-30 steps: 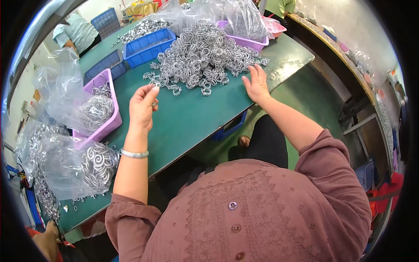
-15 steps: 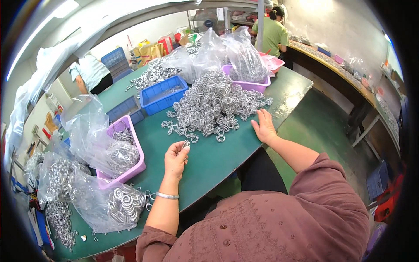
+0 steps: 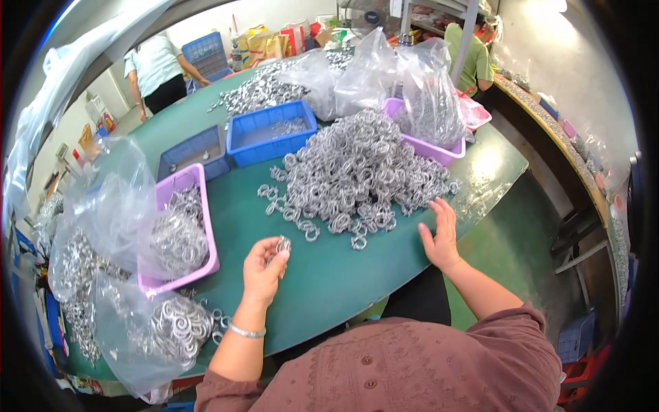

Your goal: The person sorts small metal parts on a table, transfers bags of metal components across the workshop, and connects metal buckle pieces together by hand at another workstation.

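A large heap of silvery metal rings (image 3: 371, 172) lies on the green table (image 3: 329, 281) in front of me. Between the thumb and fingers of my left hand (image 3: 259, 275), which is closed, I hold a small silvery metal ring (image 3: 283, 244) up, left of the heap's front edge. My right hand (image 3: 443, 240) is open and holds nothing. Its fingers are apart, by the heap's right front edge. One loose ring (image 3: 358, 242) lies between my hands, just in front of the heap.
Left of my left hand stand a purple basket (image 3: 211, 233) and clear bags of metal parts (image 3: 180, 326). A blue bin (image 3: 274, 147) and a grey-blue tray (image 3: 182, 154) sit behind. Another purple basket (image 3: 446, 154) holds a bag at back right. Two people work farther off.
My view has turned, so the table's things sit differently in the picture. My left hand still holds the ring. My right thumb and fingers are spread more. The person at far left stands more upright.
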A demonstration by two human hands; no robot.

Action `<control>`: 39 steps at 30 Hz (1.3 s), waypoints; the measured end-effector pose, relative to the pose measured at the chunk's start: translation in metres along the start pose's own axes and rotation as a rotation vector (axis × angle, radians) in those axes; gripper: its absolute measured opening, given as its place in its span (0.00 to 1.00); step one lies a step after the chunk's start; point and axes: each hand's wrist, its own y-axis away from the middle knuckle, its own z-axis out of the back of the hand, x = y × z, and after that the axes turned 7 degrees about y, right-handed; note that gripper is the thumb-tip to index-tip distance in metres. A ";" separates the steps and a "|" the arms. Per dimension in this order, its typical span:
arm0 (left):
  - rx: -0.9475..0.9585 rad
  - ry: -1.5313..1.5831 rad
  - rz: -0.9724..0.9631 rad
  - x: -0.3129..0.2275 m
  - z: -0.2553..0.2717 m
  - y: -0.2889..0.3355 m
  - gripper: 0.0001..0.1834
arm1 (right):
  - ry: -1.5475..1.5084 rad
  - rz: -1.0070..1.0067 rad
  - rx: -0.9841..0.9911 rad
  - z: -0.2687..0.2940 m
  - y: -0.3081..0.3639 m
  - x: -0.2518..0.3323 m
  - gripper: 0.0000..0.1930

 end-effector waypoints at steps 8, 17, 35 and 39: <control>0.026 -0.063 0.037 0.001 -0.001 0.006 0.13 | 0.147 0.628 -0.180 0.030 -0.188 0.033 0.19; 0.022 -0.055 0.082 0.001 0.007 0.013 0.13 | 0.874 0.641 -0.040 -0.045 -0.379 0.021 0.28; 0.012 -0.070 0.075 0.001 0.011 0.001 0.13 | 1.341 0.113 0.597 0.023 -0.284 -0.161 0.13; 0.053 -0.062 0.071 0.006 0.007 0.001 0.13 | 0.715 -0.498 0.343 0.027 -0.260 -0.203 0.15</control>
